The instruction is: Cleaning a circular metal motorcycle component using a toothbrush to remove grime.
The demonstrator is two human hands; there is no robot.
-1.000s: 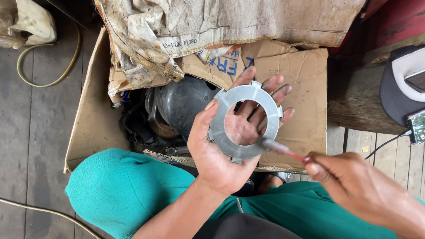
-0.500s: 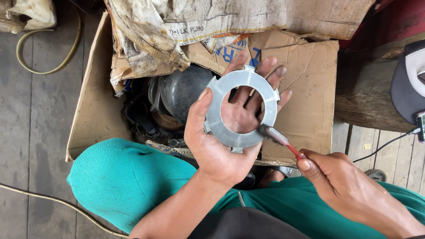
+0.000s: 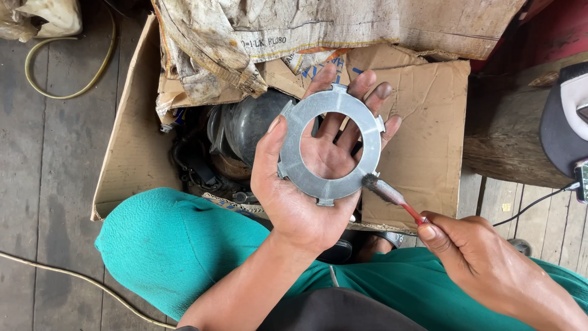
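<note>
My left hand (image 3: 303, 196) lies palm up and holds a flat grey metal ring (image 3: 304, 119) with small tabs round its rim; the thumb presses its left edge and the fingers show through the middle hole. My right hand (image 3: 484, 263), at the lower right, grips the red handle of a small brush (image 3: 392, 196). The brush's dark bristles touch the ring's lower right edge.
Under the hands lies flattened cardboard (image 3: 422, 129) with a dark engine part (image 3: 245, 132) on it and a dirty sack (image 3: 318, 24) behind. Teal trousers (image 3: 171, 245) cover my knees. A wooden block (image 3: 508, 141) with a cap (image 3: 566, 116) stands at right. Cords cross the plank floor.
The ring and my left hand have drifted slightly up and left in view. The brush has stroked along the ring's lower right edge, its tip now just off the rim.
</note>
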